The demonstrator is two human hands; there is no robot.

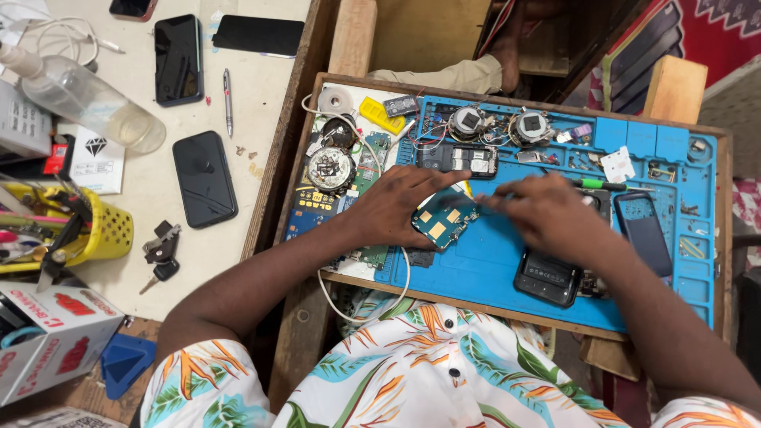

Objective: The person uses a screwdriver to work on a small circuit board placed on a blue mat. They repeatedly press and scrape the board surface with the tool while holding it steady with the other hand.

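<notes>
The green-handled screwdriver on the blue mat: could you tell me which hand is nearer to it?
Right. The right hand lies just below the green-handled screwdriver; the left hand is farther left, on the circuit board.
</notes>
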